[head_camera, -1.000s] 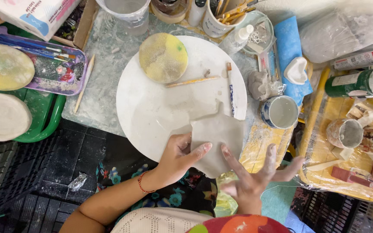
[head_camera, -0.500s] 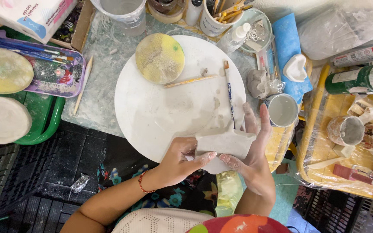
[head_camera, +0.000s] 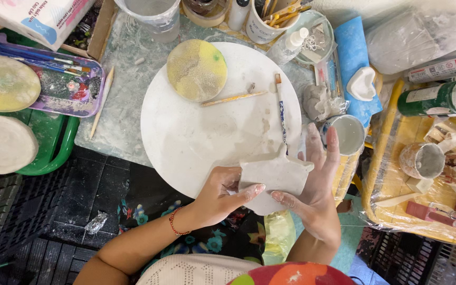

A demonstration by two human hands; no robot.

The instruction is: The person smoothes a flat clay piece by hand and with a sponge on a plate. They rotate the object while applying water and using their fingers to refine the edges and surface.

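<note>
The big round white board (head_camera: pixel 196 137) lies flat on the table, with a yellow-green disc (head_camera: pixel 197 70) near its far edge and two thin brushes (head_camera: pixel 281 108) lying beside that. At the near edge of the board, the person holds a flat slab of pale clay (head_camera: pixel 275 177) up between both hands.

A second ago the slab lay flat on the board under the left hand, and the right hand rested off to the side. Now it has been lifted and turned, so the shaping seems to be going on in the air and not on the board.

The left hand (head_camera: pixel 217 195) pinches the slab's near edge, thumb on top and fingers curled under. The right hand (head_camera: pixel 315 184) is flat and open behind the slab, holding it up like a wall, fingers pointing away.

A small white cup (head_camera: pixel 348 133) stands just beside the right fingertips.

The slab's back side is hidden, and so is most of the right palm. The slab's bottom edge blends into the lap below, so its full shape is hard to make out.
</note>
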